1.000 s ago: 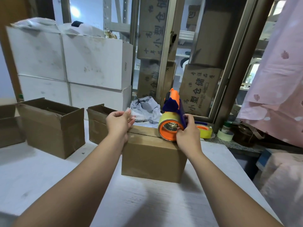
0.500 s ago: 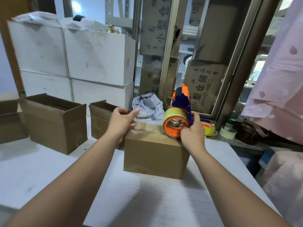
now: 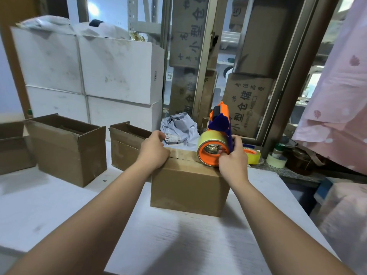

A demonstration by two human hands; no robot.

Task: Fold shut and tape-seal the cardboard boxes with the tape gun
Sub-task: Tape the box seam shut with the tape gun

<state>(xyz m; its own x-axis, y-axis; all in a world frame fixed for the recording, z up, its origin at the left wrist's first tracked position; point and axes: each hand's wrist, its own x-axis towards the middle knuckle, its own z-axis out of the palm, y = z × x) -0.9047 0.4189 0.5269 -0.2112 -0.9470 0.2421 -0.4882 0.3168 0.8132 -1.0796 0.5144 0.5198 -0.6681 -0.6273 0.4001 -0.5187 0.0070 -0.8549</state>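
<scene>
Cardboard box (image 3: 188,187), flaps closed, sits on the table (image 3: 168,245); likely light, stiff-walled yet dentable along the seam, best steadied at a top corner, where the left hand (image 3: 154,150) curls its fingers over the top's left corner while the right hand (image 3: 233,161) grips the tape gun (image 3: 216,141) resting on the right end.

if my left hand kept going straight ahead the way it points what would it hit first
The left hand, on the box, would probably meet the crumpled grey bag behind it first; depth is unclear.
</scene>
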